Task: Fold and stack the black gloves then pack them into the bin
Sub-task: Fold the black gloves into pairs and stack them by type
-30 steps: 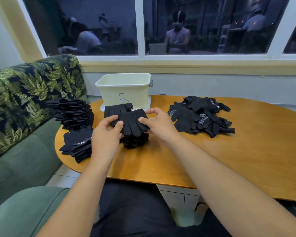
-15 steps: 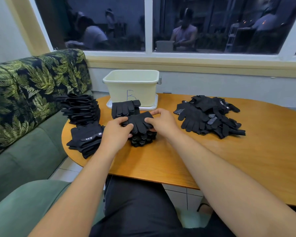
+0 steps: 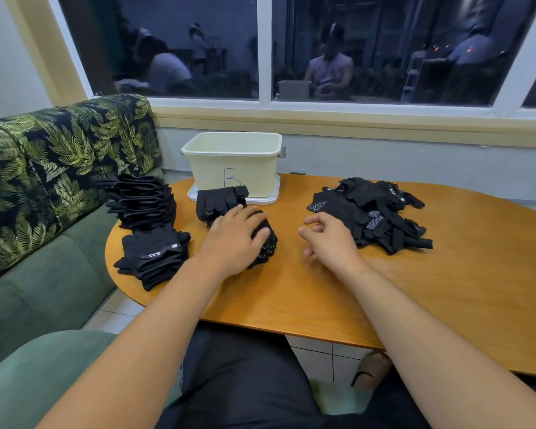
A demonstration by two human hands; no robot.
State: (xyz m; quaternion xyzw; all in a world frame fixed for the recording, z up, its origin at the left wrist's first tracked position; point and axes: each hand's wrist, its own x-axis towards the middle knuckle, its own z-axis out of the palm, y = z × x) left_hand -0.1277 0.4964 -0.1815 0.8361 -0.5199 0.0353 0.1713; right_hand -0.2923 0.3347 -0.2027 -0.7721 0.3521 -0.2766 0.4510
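Black knit gloves lie in several lots on the wooden table [image 3: 446, 289]. The left hand [image 3: 233, 243] lies palm down with fingers spread flat on top of the small glove stack [image 3: 265, 243] near the table's middle, pressing on it rather than gripping it; its forearm runs straight up from the lower left. The right hand [image 3: 328, 238] is just to the right of that stack, apart from it, holding nothing, its fingers loosely curled and half open with the thumb toward the left; whether it rests on the table or hangs just above cannot be told. Its knuckles sit close to the loose glove pile [image 3: 375, 212] on the right, which sprawls unfolded. Behind the left hand a folded pair [image 3: 222, 201] leans against the front of the cream bin [image 3: 232, 168], which bears a handwritten letter B and stands on a white tray at the table's far edge. At the table's left edge are a tall stack [image 3: 143, 199] of folded gloves and, nearer, a lower stack [image 3: 153, 258] showing a small label. A green sofa [image 3: 37, 274] with a leaf-print back stands to the left.
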